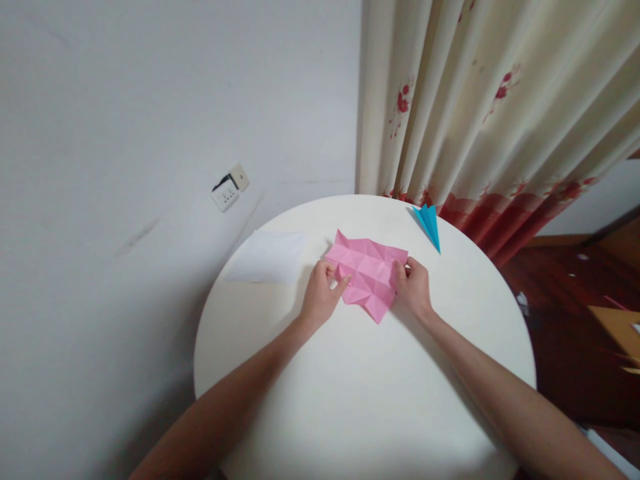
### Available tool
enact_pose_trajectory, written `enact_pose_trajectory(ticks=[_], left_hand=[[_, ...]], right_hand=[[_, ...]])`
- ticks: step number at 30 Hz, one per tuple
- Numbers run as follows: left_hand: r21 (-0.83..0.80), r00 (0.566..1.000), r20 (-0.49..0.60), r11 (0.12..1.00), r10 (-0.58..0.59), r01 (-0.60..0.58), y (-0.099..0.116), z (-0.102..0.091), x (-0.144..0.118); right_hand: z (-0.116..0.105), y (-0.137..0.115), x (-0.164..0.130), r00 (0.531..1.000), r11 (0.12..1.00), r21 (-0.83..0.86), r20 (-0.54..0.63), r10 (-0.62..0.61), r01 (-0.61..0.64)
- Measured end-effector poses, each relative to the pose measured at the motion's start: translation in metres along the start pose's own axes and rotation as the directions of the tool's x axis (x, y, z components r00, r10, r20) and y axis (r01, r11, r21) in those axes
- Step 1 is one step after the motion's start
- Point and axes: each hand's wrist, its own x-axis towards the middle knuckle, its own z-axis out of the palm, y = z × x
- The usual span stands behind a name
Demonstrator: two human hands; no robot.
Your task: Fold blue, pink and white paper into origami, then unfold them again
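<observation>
A pink sheet of origami paper (369,267), covered in crossing crease lines, is spread out over the middle of the round white table (360,387). Its corners and edges lift and point in different directions. My left hand (321,290) pinches its left edge, with the thumb lying over the paper. On the opposite side, my right hand (414,283) grips the right edge between thumb and fingers. Parts of the fingers of both hands are hidden behind the paper or curled under.
White paper (267,257) lies at the table's left. A folded blue paper plane (429,225) rests near the back right edge. Behind stand a wall with a socket (225,195) and a patterned curtain (480,100). Dark floor (560,333) shows at the right.
</observation>
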Motion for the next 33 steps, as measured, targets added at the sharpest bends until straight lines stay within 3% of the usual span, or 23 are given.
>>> enact_pose_trajectory(ticks=[3,6,8,10,13,16,18,22,28,33], left_hand=[[-0.043,0.991,0.086,0.993,-0.107,0.111,-0.009,0.007,0.0],[-0.178,0.991,0.054,0.975,-0.122,0.129,-0.012,0.009,0.003],[-0.296,0.989,0.078,0.944,-0.128,0.146,-0.009,0.002,0.008],[-0.375,0.974,0.174,0.905,-0.145,0.202,-0.004,-0.013,0.014],[-0.365,0.934,0.322,0.89,-0.156,0.274,-0.001,-0.038,0.021],[-0.259,0.84,0.504,0.893,-0.199,0.367,-0.002,-0.057,0.023],[-0.199,0.793,0.547,0.878,-0.27,0.436,-0.004,-0.063,0.02],[-0.266,0.847,0.387,0.835,-0.365,0.482,-0.004,-0.063,0.01],[-0.378,0.924,0.294,0.858,-0.244,0.347,-0.004,-0.073,-0.013],[-0.116,0.983,0.137,0.984,-0.119,0.135,-0.019,-0.107,-0.02]], right_hand=[[0.004,0.0,-0.004,0.999,1.0,0.017,0.033,0.0,0.0],[0.005,0.003,-0.001,0.998,0.998,0.067,0.058,0.008,-0.011],[0.002,0.007,0.006,0.999,0.994,0.099,0.021,0.035,-0.037],[-0.003,0.012,0.016,0.993,0.985,0.138,-0.046,0.109,-0.101],[-0.011,0.019,0.028,0.972,0.967,0.168,-0.109,0.209,-0.189],[-0.016,0.021,0.032,0.978,0.978,0.143,-0.119,0.172,-0.154],[-0.014,0.018,0.029,0.987,0.988,0.111,-0.108,0.119,-0.107],[-0.003,0.008,0.015,0.999,0.997,0.066,-0.04,0.031,-0.029],[0.019,-0.002,-0.005,0.996,0.999,0.025,0.087,-0.036,0.034],[0.05,-0.012,-0.009,0.984,0.998,0.03,0.169,-0.057,0.052]])
